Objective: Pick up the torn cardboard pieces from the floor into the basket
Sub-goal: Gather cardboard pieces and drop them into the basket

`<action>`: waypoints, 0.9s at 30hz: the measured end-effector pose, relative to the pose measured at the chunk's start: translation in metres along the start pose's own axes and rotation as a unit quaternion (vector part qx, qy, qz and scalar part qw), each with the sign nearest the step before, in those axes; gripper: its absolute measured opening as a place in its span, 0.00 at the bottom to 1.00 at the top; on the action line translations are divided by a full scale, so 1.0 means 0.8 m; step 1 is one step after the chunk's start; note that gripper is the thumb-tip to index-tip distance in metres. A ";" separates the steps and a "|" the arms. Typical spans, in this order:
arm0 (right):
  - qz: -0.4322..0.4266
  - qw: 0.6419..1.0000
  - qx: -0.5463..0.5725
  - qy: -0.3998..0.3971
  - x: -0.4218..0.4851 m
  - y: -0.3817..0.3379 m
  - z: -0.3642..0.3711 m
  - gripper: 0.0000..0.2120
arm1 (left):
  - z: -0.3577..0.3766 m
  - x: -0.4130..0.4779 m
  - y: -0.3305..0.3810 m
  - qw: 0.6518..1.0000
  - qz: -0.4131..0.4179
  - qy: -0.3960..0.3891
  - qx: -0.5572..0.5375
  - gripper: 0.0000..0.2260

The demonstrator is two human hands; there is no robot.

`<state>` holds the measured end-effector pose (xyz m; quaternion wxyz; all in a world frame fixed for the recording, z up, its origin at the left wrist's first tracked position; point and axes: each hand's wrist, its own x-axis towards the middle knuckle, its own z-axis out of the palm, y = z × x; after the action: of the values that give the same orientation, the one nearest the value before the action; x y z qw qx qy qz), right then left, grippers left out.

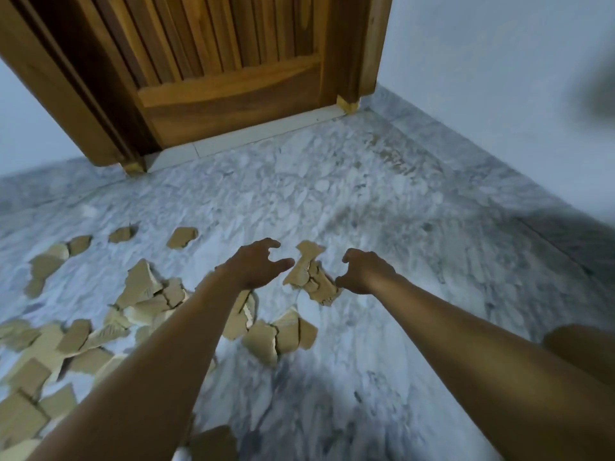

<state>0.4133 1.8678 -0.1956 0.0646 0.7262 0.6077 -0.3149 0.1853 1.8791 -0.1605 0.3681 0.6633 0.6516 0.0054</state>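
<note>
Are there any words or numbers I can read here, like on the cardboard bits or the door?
None: no words, numbers or signs can be read.
The cardboard pieces are plain brown, and the wooden door, wall and floor show no writing.

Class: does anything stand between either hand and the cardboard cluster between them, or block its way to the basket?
Nothing visible separates the left hand or right hand from the cluster; both flank it closely. The basket is out of view, so that path cannot be judged.

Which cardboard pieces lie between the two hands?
The small cluster between the left hand and right hand, set apart from the larger scatter further left.
</note>
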 end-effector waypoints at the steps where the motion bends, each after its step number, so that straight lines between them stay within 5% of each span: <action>1: 0.003 1.000 0.014 -0.010 0.017 0.008 0.014 0.33 | 0.014 0.011 -0.004 1.000 -0.010 0.009 -0.018 0.28; 5: 0.012 0.998 0.058 -0.010 0.089 0.030 0.079 0.31 | 0.081 0.063 -0.024 0.997 -0.032 0.039 -0.061 0.24; 8: 0.017 0.997 0.072 0.013 0.116 0.033 0.123 0.40 | 0.114 0.099 -0.037 0.999 -0.020 0.034 -0.030 0.22; 11: -0.013 0.997 0.016 0.076 0.144 0.041 0.155 0.45 | 0.130 0.158 -0.042 0.999 0.046 0.019 0.020 0.32; 16: 0.017 0.998 0.057 0.013 0.165 0.033 0.152 0.37 | 0.139 0.239 -0.029 0.960 0.105 -0.088 0.244 0.50; 21: 0.022 0.995 0.096 -0.002 0.165 0.031 0.148 0.28 | 0.146 0.245 -0.038 0.963 0.123 -0.006 0.241 0.23; 27: 0.017 0.992 0.128 0.014 0.149 0.030 0.166 0.22 | 0.137 0.208 -0.068 0.985 0.066 0.048 0.150 0.09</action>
<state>0.3931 1.8989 -0.3715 -0.0315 0.7432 0.5506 -0.3788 0.2173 1.9645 -0.3460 0.2315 0.7513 0.6170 -0.0366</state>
